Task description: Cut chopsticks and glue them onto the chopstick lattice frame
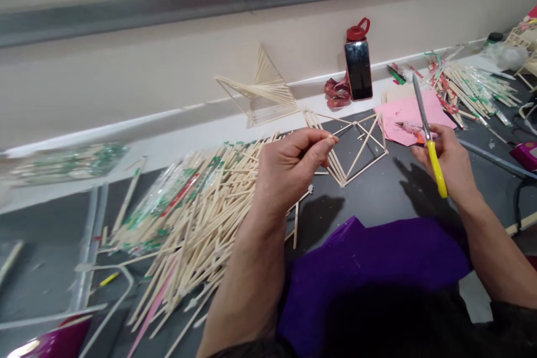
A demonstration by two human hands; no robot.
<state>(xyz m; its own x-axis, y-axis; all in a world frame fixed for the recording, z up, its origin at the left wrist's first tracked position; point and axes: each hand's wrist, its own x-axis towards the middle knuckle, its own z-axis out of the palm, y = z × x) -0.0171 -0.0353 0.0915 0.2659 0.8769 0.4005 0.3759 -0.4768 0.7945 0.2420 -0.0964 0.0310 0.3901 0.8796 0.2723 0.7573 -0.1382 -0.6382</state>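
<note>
My left hand [291, 168] is closed in a pinch, with a small pale bit that looks like the end of a wooden stick [333, 138] at the fingertips. Most of that bit is hidden by the fingers. Behind it on the dark table stands an open frame of glued sticks [364, 148]. My right hand [451, 159] is closed around a yellow-handled file [423, 106], its long metal blade pointing up and away. By those fingers, a slim clear pen-like tool with a pointed tip [406, 125] shows above pink paper [438, 105]; whether it is also held is unclear.
Loose wooden sticks [210, 224] and wrapped chopsticks [168, 196] lie in a heap at left. Along the wall are a finished-looking stick model [272, 92], a red-lidded bottle [356, 31] and a phone [359, 70]. More wrapped chopsticks [478, 86] lie at right. Purple cloth [377, 251] covers my lap.
</note>
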